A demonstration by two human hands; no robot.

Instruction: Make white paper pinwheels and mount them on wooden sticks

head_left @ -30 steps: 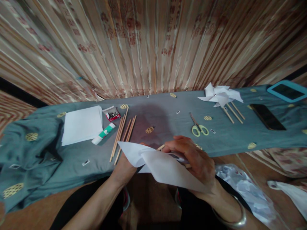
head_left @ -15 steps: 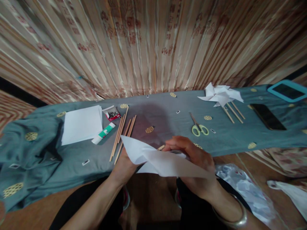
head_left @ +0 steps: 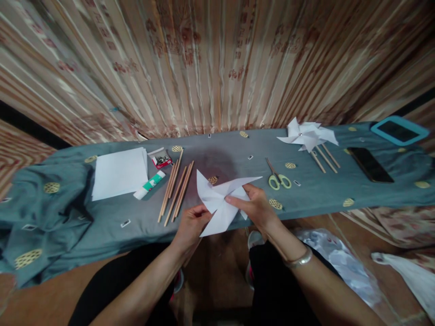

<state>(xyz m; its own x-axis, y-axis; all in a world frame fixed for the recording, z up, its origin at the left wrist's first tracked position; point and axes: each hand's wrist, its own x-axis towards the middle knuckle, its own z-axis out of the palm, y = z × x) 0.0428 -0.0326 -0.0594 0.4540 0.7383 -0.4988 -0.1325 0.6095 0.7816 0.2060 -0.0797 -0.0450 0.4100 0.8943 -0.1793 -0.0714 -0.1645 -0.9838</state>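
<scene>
A white paper pinwheel (head_left: 220,213) is held up over the front edge of the cloth-covered table, its face turned towards me. My right hand (head_left: 256,206) grips it from the right, thumb pressed at the centre and fingers behind the paper. At the lower left blade, my left hand (head_left: 192,226) is closed with its fingertips pinched against the pinwheel's edge. Any stick behind the paper is hidden. Just left of the pinwheel lie several wooden sticks (head_left: 177,192). To the right are scissors (head_left: 278,180) with yellow-green handles.
Stacked white paper (head_left: 118,174), a glue stick (head_left: 149,184) and an open red box of small metal pieces (head_left: 161,158) lie at left. Finished pinwheels (head_left: 307,136), a black phone (head_left: 370,165) and a blue-framed device (head_left: 399,131) lie at right. A plastic bag (head_left: 340,258) sits on the floor.
The pinwheel has turned from nearly edge-on to facing me. My right thumb has come onto its centre, and my left hand now shows at its lower left edge.
</scene>
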